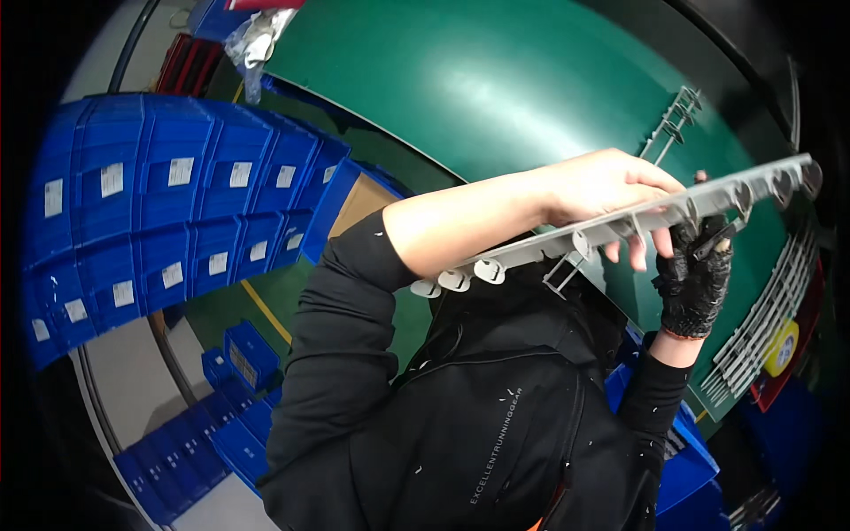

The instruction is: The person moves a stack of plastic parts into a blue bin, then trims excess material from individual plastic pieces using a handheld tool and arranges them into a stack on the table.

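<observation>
A long grey strip (611,232) with several rounded tabs along its edge runs slantwise across my front, rising toward the right. My bare left hand (611,190) reaches over its middle, with the fingers curled behind it and their tips showing below. My right hand (695,288), in a black glove with bare fingertips, is closed just under the strip's right part. It grips a small dark hand tool (722,237) against the strip; its exact kind is hard to make out. Behind the strip, part of a thin metal frame (562,273) shows near my body.
The green table (390,62) spans the far side. On it lie a metal rack piece (673,124) and, at right, several stacked strips (766,310), beside a yellow round item (781,348). Blue bins (177,190) are stacked at left; clear plastic wrapping (257,44) sits at the table's far-left corner.
</observation>
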Motion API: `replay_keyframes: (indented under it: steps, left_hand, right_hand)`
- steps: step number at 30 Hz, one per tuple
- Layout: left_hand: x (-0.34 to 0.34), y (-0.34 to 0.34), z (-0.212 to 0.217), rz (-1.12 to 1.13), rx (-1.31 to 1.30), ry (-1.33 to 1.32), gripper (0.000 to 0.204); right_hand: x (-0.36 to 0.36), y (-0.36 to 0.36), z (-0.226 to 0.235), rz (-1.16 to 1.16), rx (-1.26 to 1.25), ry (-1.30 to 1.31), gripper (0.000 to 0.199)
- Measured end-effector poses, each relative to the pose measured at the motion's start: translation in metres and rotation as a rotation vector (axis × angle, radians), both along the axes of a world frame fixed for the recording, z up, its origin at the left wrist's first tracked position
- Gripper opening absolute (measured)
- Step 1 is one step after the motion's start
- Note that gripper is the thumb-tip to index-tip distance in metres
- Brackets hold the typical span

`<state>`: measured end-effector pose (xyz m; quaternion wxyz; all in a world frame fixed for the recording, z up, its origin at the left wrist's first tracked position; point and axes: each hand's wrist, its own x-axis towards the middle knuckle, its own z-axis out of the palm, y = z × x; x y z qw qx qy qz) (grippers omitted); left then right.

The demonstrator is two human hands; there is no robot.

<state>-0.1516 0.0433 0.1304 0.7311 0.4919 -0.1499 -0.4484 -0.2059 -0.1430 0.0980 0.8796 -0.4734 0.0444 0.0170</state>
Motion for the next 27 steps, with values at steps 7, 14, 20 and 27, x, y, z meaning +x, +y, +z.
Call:
replay_keyframes:
  steps: [7, 14, 20, 27]
  left_hand:
    - [-0.016, 0.022, -0.005, -0.014, -0.091, 0.056, 0.036]
    - [-0.011, 0.043, -0.019, -0.068, -0.072, 0.033, 0.04]
    - [-0.017, 0.069, -0.015, -0.086, 0.25, -0.27, 0.034]
    - [-0.026, 0.041, -0.02, -0.061, 0.322, -0.269, 0.032]
  right_hand:
    - [0.013, 0.003, -0.018, 0.104, 0.232, 0.006, 0.049]
    - [0.03, -0.029, -0.005, 0.05, 0.376, -0.077, 0.032]
    - [0.034, -0.019, -0.006, -0.433, 0.103, 0.141, 0.018]
    - [0.015, -0.024, 0.014, -0.541, 0.041, 0.137, 0.016]
